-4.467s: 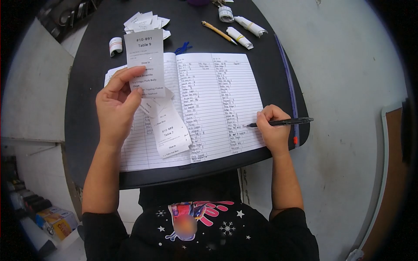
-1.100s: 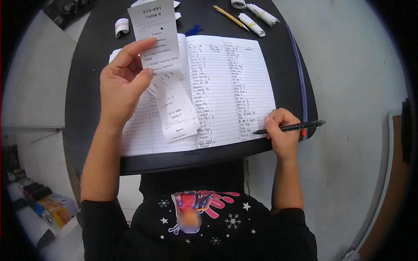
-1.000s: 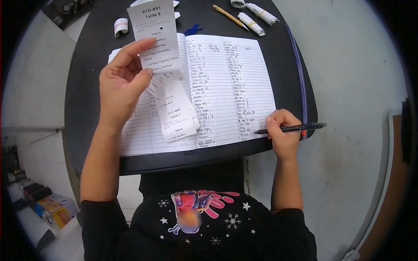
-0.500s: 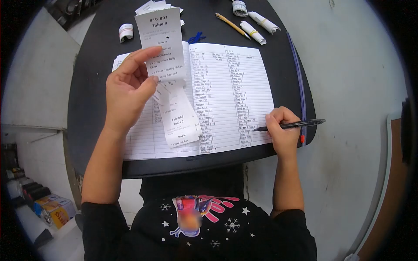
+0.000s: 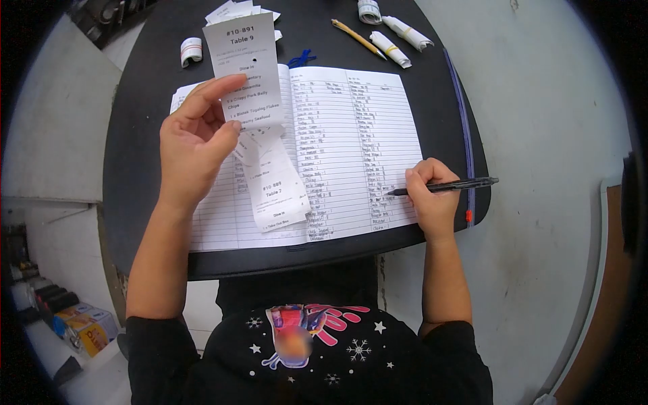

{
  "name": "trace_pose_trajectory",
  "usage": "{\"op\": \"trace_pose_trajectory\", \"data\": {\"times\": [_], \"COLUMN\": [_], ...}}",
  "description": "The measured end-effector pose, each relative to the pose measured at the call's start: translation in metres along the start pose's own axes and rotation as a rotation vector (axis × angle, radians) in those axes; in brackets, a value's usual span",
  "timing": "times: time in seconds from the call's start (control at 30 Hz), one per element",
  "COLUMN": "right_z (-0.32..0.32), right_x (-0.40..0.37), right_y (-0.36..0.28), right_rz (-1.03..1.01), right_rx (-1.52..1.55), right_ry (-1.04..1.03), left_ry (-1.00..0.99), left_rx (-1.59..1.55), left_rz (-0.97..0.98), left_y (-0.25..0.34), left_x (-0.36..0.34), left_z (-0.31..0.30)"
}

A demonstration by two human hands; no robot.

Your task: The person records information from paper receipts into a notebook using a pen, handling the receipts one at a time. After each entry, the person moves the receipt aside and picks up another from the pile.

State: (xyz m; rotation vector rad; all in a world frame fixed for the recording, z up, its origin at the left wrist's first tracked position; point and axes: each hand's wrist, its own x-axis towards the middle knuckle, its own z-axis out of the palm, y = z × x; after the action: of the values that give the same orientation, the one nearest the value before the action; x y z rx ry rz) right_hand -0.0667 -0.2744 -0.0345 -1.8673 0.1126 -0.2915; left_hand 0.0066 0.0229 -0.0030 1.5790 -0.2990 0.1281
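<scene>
Receipt paper (image 5: 243, 47) hangs in a pinch between the thumb and forefinger of the left hand (image 5: 196, 148), its upper length raised and facing the person, headed "#10-891 Table 9". Below that hand's thumb, another printed length (image 5: 275, 196), marked "#10-889 Table 2", lies over the open notebook (image 5: 398, 135), across its left page and the centre fold. The right hand (image 5: 435, 202) is curled around a black pen (image 5: 466, 183), its tip at the handwritten entries of the far-right column; whether it touches the page cannot be told. The work in hand looks like reading the print against the written list. Any pen stroke from this pose would call for a steady left pinch and a tip kept to one narrow ruled line.

The near edge of the black table (image 5: 142, 135) runs just below the notebook, between the forearms. Right of the notebook, a dark blue strip (image 5: 460, 101) follows the table's edge, the right hand close beside its lower end. Beyond the hands lie a tan pen (image 5: 358, 39), banded paper rolls (image 5: 391, 49) and loose slips (image 5: 229, 10), leaving sideways room for the pen mostly over the right page.
</scene>
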Motion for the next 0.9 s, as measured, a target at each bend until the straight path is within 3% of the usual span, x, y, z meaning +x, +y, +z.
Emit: {"op": "trace_pose_trajectory", "data": {"times": [0.9], "right_z": [0.0051], "right_x": [-0.0011], "right_y": [-0.0008], "right_rz": [-0.086], "right_rx": [-0.152], "right_ry": [0.042], "left_ry": [0.011], "left_rx": [0.045], "left_rz": [-0.008], "left_y": [0.0022], "left_x": [-0.0012], "left_z": [0.0006]}}
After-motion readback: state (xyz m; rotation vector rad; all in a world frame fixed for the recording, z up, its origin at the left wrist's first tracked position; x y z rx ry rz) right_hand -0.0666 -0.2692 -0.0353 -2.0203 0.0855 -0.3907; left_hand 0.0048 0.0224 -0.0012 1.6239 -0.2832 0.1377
